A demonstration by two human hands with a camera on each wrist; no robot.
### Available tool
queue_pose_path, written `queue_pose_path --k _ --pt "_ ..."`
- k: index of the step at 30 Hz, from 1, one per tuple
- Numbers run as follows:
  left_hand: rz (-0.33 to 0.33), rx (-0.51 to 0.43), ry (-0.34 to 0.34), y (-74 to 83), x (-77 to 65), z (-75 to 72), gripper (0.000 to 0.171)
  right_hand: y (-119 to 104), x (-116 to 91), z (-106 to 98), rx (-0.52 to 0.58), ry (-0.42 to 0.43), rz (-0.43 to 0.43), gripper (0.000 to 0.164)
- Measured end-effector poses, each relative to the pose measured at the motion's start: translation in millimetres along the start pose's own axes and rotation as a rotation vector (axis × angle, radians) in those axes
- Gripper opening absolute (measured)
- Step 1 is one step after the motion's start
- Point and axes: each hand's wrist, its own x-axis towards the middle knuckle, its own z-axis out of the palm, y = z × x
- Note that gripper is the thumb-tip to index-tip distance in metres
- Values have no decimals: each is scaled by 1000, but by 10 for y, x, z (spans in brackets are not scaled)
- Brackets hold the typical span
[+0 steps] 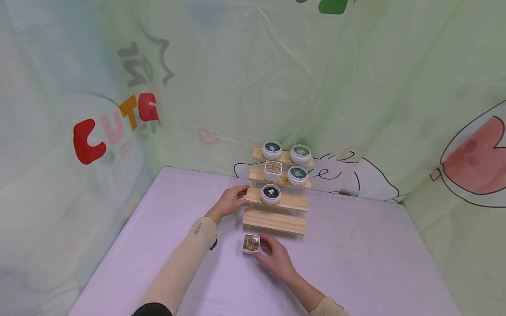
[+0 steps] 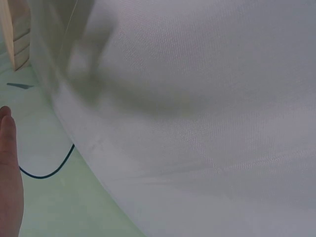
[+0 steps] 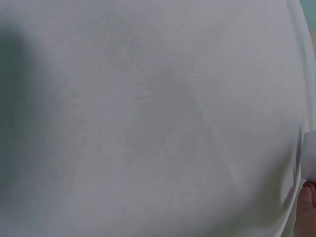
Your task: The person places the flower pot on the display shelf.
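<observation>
My right hand (image 1: 276,259) grips a small white square pot (image 1: 251,244) of tan granules by its right side, thumb in front and fingers behind. In the right wrist view, the fingers (image 3: 306,210) and the white pot (image 3: 309,155) show only at the right edge. My left hand (image 1: 231,202) is at the left end of a tiered wooden stand (image 1: 274,220), with fingertips and thumb right at its second step from the bottom. A round white pot with a dark top (image 1: 270,194) sits on that step. The left wrist view catches straight fingers (image 2: 9,138) at its left edge.
Higher on the stand are another square pot of granules (image 1: 273,170) and round white pots with green tops, such as one at the upper right (image 1: 300,154). A pale lilac cloth (image 1: 356,254) covers the table. Printed curtains (image 1: 237,79) hang behind and beside it.
</observation>
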Motion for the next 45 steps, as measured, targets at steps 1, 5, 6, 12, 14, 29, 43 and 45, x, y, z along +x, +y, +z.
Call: queue_pose_path --k 1,5,6,12,14,29,43,45 --pt "0 -1 1 -1 0 0 63 -7 2 -6 0 3 -2 53" --pt "-1 0 3 -7 -1 0 63 -33 23 -45 -60 24 -11 53" --pt "-3 1 4 -9 -2 -1 63 -43 30 -55 -59 28 -9 52" --pt "-12 4 1 0 -10 -3 63 -161 90 -164 -4 57 37 52" --pt "-16 0 0 0 -5 -2 63 -201 115 -212 2 70 46 53" --pt "-8 -5 2 19 -7 -12 63 -458 223 -554 -39 129 112 57" --pt "24 1 4 -10 11 -6 61 -493 255 -748 17 143 50 55" --pt "27 -3 7 -13 8 -2 61 -502 251 -775 4 143 64 56"
